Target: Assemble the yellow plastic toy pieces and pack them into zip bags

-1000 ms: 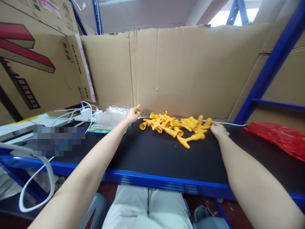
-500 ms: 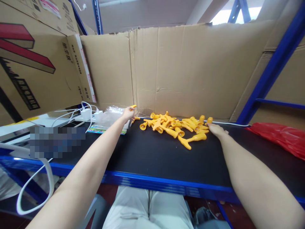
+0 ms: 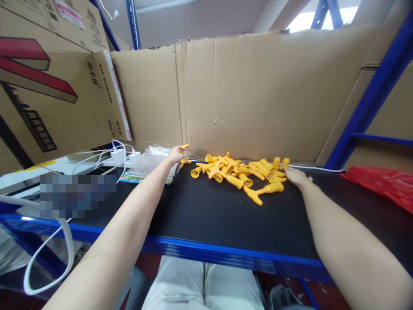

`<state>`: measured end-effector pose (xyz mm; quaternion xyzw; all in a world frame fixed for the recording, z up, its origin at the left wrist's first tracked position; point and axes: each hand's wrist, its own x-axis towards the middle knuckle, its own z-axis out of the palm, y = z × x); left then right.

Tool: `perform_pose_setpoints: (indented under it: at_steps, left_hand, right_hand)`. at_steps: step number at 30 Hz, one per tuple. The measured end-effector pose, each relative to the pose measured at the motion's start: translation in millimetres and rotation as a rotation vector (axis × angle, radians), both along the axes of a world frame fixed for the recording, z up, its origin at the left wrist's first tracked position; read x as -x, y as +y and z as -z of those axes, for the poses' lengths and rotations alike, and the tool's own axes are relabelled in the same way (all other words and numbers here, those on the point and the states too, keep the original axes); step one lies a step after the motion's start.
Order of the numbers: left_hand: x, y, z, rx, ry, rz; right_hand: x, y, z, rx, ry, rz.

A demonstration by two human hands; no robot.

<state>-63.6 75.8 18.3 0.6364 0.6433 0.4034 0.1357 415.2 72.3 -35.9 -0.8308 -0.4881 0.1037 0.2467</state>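
Observation:
A pile of several yellow plastic funnel-shaped parts (image 3: 240, 172) lies at the back of the black shelf top (image 3: 209, 215), against the cardboard wall. My left hand (image 3: 176, 154) reaches to the pile's left end, closed on one yellow part (image 3: 183, 147) whose tip pokes out above the fingers. Another yellow part (image 3: 183, 163) lies just below that hand. My right hand (image 3: 295, 175) rests flat at the pile's right end, fingers stretched toward the parts and touching them.
A clear plastic bag (image 3: 151, 157) and a colourful card lie left of the pile. White chargers and cables (image 3: 119, 156) sit further left. A red plastic bag (image 3: 383, 185) lies at the right. Cardboard sheets (image 3: 258, 94) wall the back; blue rack posts (image 3: 371, 90) frame it.
My left hand has drawn slightly left and back with the yellow part. My right hand has opened from a curled shape and lies flatter against the pile's right end.

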Motion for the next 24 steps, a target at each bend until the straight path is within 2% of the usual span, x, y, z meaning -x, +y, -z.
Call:
perform_pose_setpoints:
  at_steps: [5,11,16,21,24]
  left_hand:
    - [-7,9,11.5,0.059,0.097,-0.023]
    - [-10,14,27.6,0.156,0.27,-0.012]
    - [-5,13,37.1,0.167,0.336,0.089]
    - [-6,8,38.2,0.124,0.334,0.157]
    - [-10,5,33.7,0.192,0.459,0.158]
  right_hand:
    - [-2,-3,-0.3,-0.061,-0.014,0.004]
    - [-4,-3,1.5,-0.034,-0.043,-0.009]
    - [-3,-5,1.5,-0.004,-0.054,-0.023]
    - [-3,-5,1.7,0.011,-0.085,-0.034]
    - [-3,-5,2.3,-0.001,-0.104,-0.036]
